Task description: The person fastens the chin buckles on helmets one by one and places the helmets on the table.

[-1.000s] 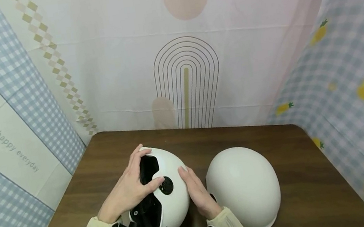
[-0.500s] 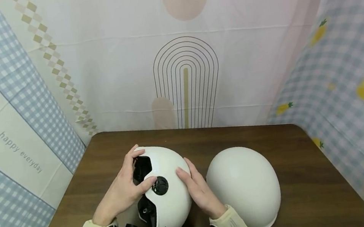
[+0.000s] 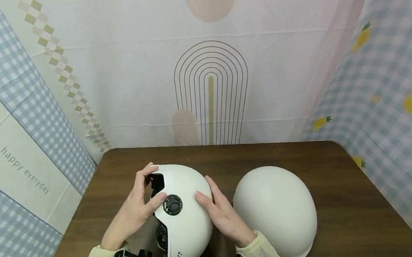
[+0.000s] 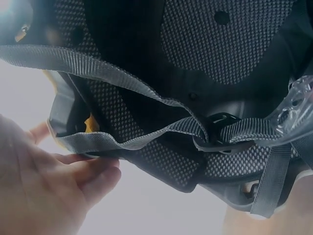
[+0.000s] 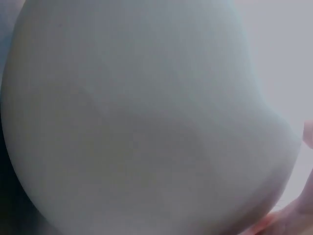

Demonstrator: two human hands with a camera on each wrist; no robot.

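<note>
A white helmet (image 3: 190, 217) is tipped on its side, its opening to the left and a round black vent (image 3: 172, 204) facing up. My left hand (image 3: 133, 214) grips its rim, thumb beside the vent and fingers over the far edge. My right hand (image 3: 227, 214) rests along the crown with fairly straight fingers, thumb apart from them. In the left wrist view, grey chin straps (image 4: 139, 139) cross the black padded inside, joined near a dark buckle (image 4: 222, 134). The smooth white shell (image 5: 137, 117) fills most of the right wrist view.
Another white helmet (image 3: 275, 212) stands dome up on the brown wooden table (image 3: 341, 206), just right of my right forearm. Patterned cloths (image 3: 136, 77) hang behind the table and at both sides.
The helmet has turned between my hands, its opening now facing further left and less of the inside showing. Both hands have moved along with it; the other helmet has stayed put.
</note>
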